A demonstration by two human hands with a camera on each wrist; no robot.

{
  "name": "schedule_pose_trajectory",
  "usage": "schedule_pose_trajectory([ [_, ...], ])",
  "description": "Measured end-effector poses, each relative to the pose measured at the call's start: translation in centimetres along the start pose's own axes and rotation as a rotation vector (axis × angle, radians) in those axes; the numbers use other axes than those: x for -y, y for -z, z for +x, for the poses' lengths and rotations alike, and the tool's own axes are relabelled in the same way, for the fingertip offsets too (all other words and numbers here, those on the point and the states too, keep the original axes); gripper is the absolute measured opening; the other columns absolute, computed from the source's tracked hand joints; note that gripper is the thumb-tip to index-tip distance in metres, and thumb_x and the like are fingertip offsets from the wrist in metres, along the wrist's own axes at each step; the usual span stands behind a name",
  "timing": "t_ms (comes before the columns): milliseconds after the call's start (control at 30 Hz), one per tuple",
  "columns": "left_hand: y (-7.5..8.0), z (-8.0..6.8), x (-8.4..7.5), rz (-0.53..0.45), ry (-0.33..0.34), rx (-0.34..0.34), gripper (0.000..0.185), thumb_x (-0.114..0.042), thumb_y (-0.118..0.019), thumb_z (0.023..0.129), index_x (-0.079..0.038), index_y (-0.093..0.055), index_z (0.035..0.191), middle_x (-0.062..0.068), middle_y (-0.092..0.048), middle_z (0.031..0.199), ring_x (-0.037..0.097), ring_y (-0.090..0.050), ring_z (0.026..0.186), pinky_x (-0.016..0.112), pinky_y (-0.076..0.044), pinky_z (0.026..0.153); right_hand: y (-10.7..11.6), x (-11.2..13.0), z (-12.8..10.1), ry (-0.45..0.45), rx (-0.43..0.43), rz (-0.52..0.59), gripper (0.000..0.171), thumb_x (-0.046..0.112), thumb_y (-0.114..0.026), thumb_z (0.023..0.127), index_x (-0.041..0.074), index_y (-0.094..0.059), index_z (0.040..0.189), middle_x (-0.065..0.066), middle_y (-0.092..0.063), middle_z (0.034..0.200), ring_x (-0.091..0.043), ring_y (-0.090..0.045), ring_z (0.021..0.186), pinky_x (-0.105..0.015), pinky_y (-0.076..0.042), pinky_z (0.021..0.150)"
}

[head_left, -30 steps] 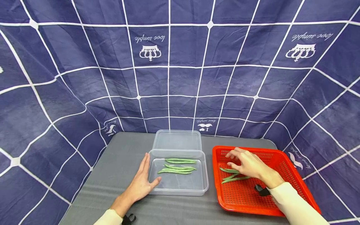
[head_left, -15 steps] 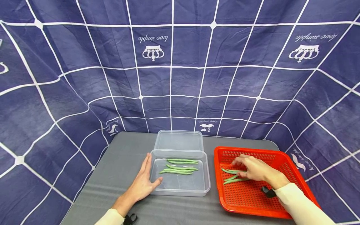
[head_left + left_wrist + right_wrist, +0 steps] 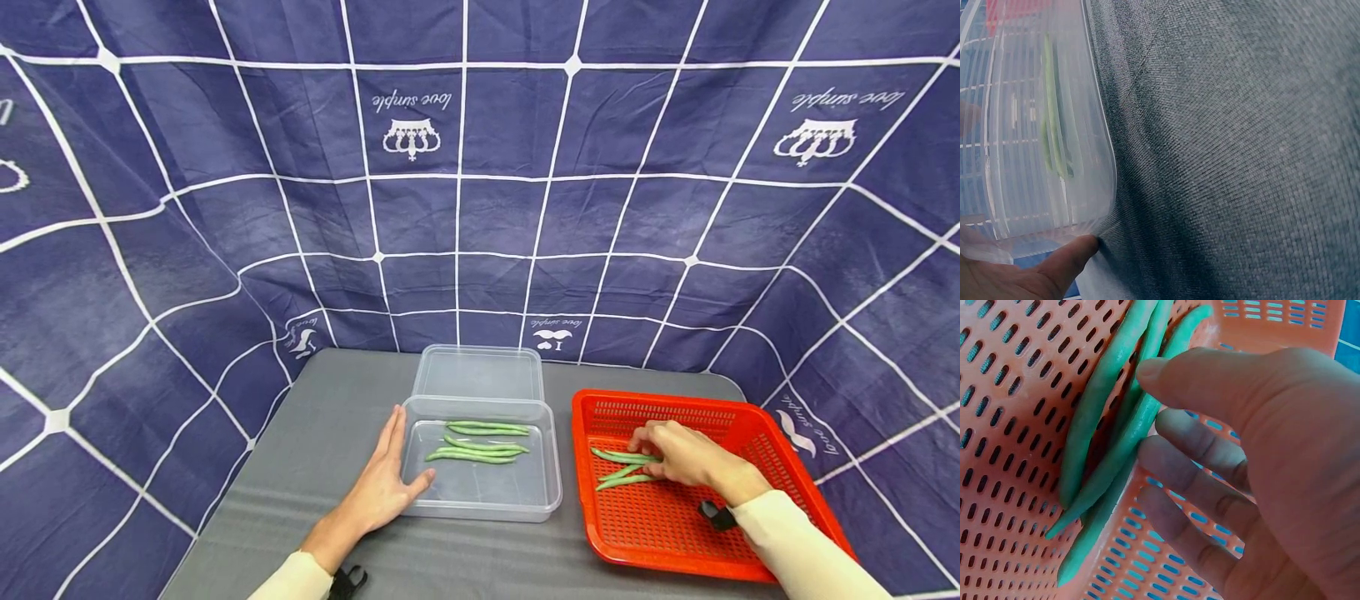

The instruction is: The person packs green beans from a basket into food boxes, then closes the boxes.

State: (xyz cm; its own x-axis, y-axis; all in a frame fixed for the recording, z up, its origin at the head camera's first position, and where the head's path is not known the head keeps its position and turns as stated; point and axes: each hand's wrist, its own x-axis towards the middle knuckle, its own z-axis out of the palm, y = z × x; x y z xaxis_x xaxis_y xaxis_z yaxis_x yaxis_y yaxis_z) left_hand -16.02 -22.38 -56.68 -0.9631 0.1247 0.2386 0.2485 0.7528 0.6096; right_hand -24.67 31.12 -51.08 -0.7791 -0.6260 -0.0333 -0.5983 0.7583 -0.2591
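Note:
A clear plastic container point(image 3: 540, 500) on the grey table holds three green beans point(image 3: 480, 450). My left hand point(image 3: 392, 468) lies flat on the table with straight fingers against the container's left wall; a fingertip point(image 3: 1069, 259) touches the container's corner point(image 3: 1107, 187). To the right, a red perforated basket point(image 3: 675, 567) holds three more green beans point(image 3: 618, 477). My right hand point(image 3: 651, 450) is inside the basket, fingers curled. In the right wrist view its thumb and fingertips point(image 3: 1166, 422) close on one green bean point(image 3: 1116, 456).
The container's clear lid point(image 3: 477, 372) lies flat just behind it. The grey table point(image 3: 322, 417) has a rounded far edge, and a blue grid-patterned cloth point(image 3: 480, 208) hangs around it at the back and sides.
My right hand has come down and slightly right from the basket's far edge onto the beans, with its fingers curling in. The left hand has stayed on the container.

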Motion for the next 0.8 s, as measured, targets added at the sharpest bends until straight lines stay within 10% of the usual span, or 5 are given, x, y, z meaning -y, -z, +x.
schedule_pose_trajectory([
  [800,0.0,0.1,-0.1,-0.017,0.022,0.023,0.118,-0.036,-0.088,0.1,0.01,-0.017,0.182,0.033,-0.017,0.192,0.056,-0.032,0.176,0.067,-0.033,0.138,-0.9,-0.1,0.5,-0.038,-0.06,-0.038,0.034,0.0,-0.092,0.084,0.029,-0.078,0.094,0.013,-0.072,0.095,-0.001,-0.058,0.081,-0.029,-0.05,0.065],
])
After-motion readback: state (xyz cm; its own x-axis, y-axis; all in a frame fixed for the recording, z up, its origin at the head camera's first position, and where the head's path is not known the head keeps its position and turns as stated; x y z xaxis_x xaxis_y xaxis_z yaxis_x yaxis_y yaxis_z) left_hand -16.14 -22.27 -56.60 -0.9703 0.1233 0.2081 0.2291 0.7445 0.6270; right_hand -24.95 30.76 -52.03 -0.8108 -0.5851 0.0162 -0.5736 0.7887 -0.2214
